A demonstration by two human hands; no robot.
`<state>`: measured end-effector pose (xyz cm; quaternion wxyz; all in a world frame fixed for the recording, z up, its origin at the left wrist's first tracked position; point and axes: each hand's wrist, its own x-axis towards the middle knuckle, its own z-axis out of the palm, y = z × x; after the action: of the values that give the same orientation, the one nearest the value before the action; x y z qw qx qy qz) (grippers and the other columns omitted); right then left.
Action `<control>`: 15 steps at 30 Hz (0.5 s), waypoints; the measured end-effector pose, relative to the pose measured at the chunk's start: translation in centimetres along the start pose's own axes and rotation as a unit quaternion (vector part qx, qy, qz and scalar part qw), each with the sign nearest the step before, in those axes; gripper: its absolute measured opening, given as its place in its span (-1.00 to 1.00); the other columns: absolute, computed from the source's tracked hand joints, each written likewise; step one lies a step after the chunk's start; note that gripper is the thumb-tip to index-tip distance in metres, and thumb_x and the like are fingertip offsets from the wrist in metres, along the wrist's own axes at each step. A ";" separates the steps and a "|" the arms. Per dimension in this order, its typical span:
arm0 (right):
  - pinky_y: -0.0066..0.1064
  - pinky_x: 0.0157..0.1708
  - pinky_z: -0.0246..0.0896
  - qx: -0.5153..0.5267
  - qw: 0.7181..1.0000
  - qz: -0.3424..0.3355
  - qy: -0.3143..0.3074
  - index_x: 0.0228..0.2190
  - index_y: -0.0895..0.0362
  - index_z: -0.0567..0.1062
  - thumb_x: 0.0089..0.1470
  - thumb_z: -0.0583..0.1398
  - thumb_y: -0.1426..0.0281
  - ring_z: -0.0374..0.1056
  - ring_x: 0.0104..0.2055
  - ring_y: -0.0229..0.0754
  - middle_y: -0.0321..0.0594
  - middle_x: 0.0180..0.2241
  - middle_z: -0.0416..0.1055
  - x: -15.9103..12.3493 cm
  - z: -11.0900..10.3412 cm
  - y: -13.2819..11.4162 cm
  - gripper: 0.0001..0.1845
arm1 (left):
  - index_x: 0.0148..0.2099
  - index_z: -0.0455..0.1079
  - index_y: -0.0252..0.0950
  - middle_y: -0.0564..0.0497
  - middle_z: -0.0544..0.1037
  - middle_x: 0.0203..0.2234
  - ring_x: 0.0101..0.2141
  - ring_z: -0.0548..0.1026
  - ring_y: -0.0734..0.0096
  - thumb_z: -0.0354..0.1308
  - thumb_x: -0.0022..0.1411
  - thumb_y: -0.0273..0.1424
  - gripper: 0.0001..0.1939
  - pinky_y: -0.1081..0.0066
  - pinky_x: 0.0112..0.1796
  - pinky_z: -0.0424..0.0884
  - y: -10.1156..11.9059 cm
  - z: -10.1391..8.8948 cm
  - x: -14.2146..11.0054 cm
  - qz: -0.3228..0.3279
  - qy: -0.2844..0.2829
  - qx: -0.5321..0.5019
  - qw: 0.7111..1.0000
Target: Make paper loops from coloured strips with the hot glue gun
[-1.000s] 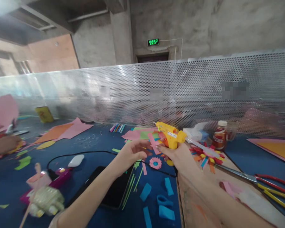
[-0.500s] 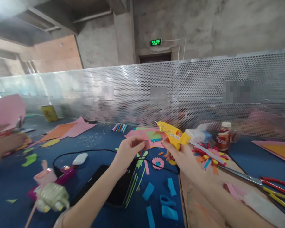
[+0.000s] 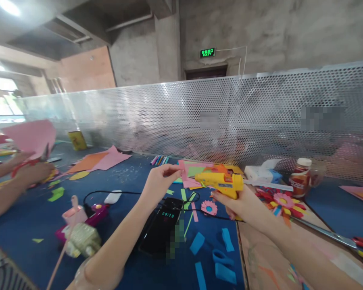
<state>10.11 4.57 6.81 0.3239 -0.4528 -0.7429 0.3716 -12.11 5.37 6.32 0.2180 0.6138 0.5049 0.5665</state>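
Observation:
My right hand (image 3: 240, 202) grips a yellow glue gun (image 3: 219, 182) with its nozzle pointing left. My left hand (image 3: 159, 181) pinches a small pink paper strip (image 3: 182, 169) just left of and above the nozzle, a short gap between them. Both hands are raised over the blue table (image 3: 27, 217). Below them lie a pink paper flower (image 3: 209, 208), a black phone (image 3: 163, 226) and the gun's black cord (image 3: 124, 193).
Blue paper pieces (image 3: 220, 257) lie near the front. A layered paper flower (image 3: 281, 203), a tissue pack (image 3: 263, 174), a jar (image 3: 299, 177) and scissors (image 3: 345, 241) sit to the right. Another person's hands (image 3: 27, 171) hold pink paper at the left. A perforated metal screen (image 3: 199, 117) bounds the table.
My left hand took the pink strip away from the glue gun and lifted it left. The gun's nozzle dropped to level. The view swung left.

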 end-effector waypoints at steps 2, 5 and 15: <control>-0.52 -0.71 0.12 -0.017 1.000 0.011 0.000 -0.33 0.14 0.40 -0.03 0.14 0.17 0.13 -0.74 -0.35 -0.42 -0.79 0.17 0.0 0.3 0.0 -0.69 | -0.35 0.47 -0.30 0.01 0.55 -0.44 -0.38 0.46 0.38 0.14 0.01 -0.36 -0.85 0.44 -0.30 0.34 0.1 -0.1 0.0 0.007 0.001 0.015 1.000; -0.52 -0.73 0.13 -0.039 0.999 0.026 0.006 -0.33 0.12 0.40 -0.05 0.15 0.18 0.14 -0.75 -0.35 -0.42 -0.77 0.18 0.0 0.7 0.1 -0.71 | -0.35 0.47 -0.31 0.00 0.56 -0.45 -0.40 0.47 0.37 0.14 0.01 -0.36 -0.84 0.43 -0.32 0.35 0.3 0.0 -0.2 0.017 0.000 0.034 0.999; -0.55 -0.77 0.11 -0.080 0.996 0.018 0.030 -0.35 0.10 0.40 -0.05 0.12 0.22 0.14 -0.72 -0.38 -0.35 -0.61 0.31 0.4 1.2 1.3 -0.76 | -0.38 0.49 -0.31 0.02 0.55 -0.50 -0.49 0.41 0.42 0.13 0.02 -0.37 -0.85 0.46 -0.43 0.31 0.4 0.2 -0.5 0.042 -0.002 0.087 0.995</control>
<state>9.58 5.04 5.15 0.3018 -0.5013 -0.7522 0.3030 -11.74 4.84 6.42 0.1413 0.6523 0.5253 0.5278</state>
